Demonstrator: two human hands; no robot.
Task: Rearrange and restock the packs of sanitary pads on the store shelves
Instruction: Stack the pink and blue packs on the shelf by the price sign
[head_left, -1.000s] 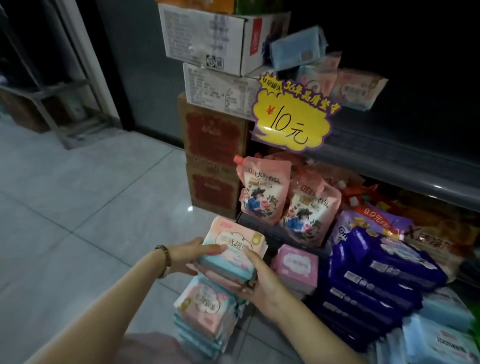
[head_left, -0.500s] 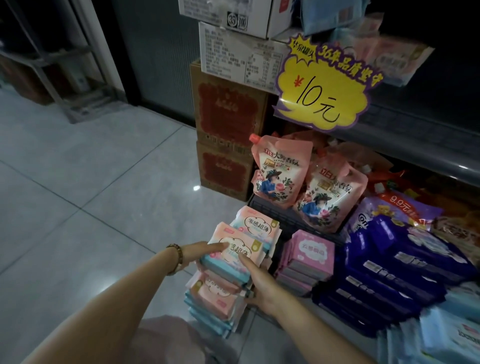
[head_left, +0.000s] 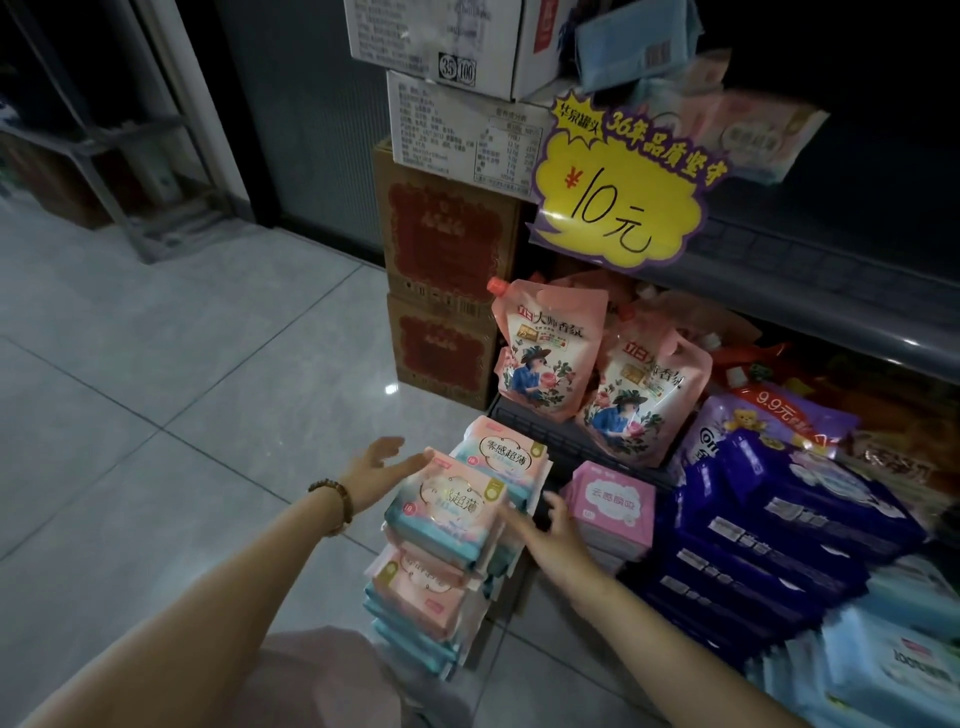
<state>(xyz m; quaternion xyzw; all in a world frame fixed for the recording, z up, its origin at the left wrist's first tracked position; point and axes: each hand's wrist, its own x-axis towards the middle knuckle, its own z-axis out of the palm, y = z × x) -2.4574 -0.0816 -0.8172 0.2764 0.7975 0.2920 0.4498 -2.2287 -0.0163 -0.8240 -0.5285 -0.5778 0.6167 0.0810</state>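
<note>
Top pad pack (head_left: 447, 512) looks light, soft, slick (squashy too); hold side edges. Left grip (head_left: 382, 470), right grip (head_left: 545, 527) flank it, fingers unclenched.

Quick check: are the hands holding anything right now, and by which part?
Nothing is gripped. The left hand and right hand are open on either side of the top pack, which lies on the stack.

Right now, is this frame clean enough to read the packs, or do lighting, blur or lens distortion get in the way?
Head view: dim, almost black above the shelf; a glare spot on the floor tiles; the yellow price sign is sharp, but print on the top pad pack is washed out; the blue packs up top are blurred; the wide lens slants the door frame.
</note>
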